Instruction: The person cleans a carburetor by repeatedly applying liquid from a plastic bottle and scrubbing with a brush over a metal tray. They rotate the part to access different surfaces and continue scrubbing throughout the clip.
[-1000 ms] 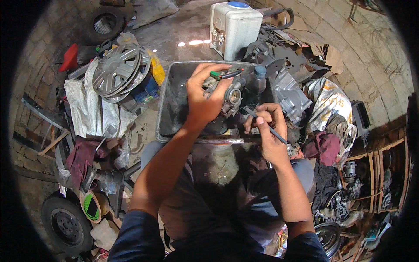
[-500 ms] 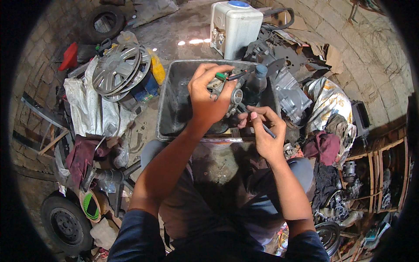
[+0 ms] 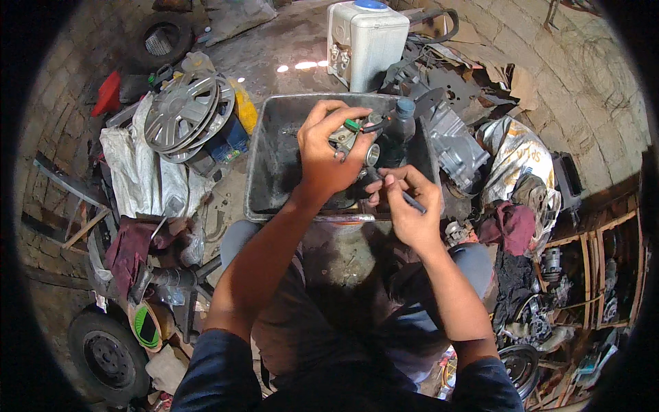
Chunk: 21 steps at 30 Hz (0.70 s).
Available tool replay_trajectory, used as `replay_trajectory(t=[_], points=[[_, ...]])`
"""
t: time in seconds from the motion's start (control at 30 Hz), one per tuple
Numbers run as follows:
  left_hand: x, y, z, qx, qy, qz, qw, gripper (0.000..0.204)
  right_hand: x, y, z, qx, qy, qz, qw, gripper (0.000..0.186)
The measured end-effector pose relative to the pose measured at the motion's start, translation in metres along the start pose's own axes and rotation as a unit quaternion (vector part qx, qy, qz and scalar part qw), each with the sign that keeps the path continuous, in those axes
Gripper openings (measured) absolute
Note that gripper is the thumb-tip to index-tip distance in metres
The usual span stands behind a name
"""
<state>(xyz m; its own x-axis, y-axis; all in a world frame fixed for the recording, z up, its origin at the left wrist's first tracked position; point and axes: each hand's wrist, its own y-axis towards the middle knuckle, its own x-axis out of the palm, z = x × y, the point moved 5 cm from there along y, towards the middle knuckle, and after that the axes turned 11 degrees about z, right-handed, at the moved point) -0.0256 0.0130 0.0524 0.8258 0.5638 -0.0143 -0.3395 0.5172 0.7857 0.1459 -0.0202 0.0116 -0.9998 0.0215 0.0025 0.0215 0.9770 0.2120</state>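
Observation:
Over the dark plastic tub point(image 3: 255, 175), my left hand point(image 3: 324, 156) is closed round a metal engine part that looks like a carburetor point(image 3: 371, 155). A round opening on it faces right, and a green connector point(image 3: 352, 126) with a short black cable shows by my fingertips. Between the thumb and fingers of my right hand point(image 3: 417, 218) is a thin dark rod-shaped tool point(image 3: 413, 202). Its front end points at the lower side of the metal part; my fingers hide whether it touches. A bottle with a blue cap point(image 3: 405, 108) stands in the tub, beyond my right hand.
Silver wheel covers point(image 3: 182, 113) and a white sack point(image 3: 130, 151) lie left of the tub. Behind it stands a white container point(image 3: 367, 48). To the right are a metal housing point(image 3: 456, 147), a printed sack point(image 3: 515, 154) and a maroon cloth point(image 3: 508, 228). A wheel point(image 3: 108, 357) rests at lower left.
My right hand has shifted slightly left and down, with the rod tilted more steeply and closer to the metal part. My left hand keeps its hold; the view has moved a little.

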Motion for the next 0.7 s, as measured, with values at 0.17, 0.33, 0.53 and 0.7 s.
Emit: replay_trajectory(t=[0.17, 0.33, 0.53, 0.7], points=[[0.003, -0.001, -0.002, -0.016, 0.003, -0.004, 1.000, 0.031, -0.003, 0.005, -0.002, 0.045, 0.020, 0.007, 0.999, 0.020], [0.005, -0.004, -0.012, -0.048, -0.015, -0.011, 0.999, 0.029, -0.006, 0.009, 0.003, 0.059, 0.031, 0.001, 0.998, 0.022], [0.009, -0.004, -0.020, -0.095, -0.047, -0.031, 0.994, 0.024, -0.015, 0.018, 0.008, 0.138, 0.075, 0.009, 0.988, 0.026], [0.013, -0.005, -0.020, -0.117, -0.068, -0.067, 0.989, 0.023, -0.027, 0.028, 0.011, 0.181, 0.062, 0.016, 0.981, 0.027]])
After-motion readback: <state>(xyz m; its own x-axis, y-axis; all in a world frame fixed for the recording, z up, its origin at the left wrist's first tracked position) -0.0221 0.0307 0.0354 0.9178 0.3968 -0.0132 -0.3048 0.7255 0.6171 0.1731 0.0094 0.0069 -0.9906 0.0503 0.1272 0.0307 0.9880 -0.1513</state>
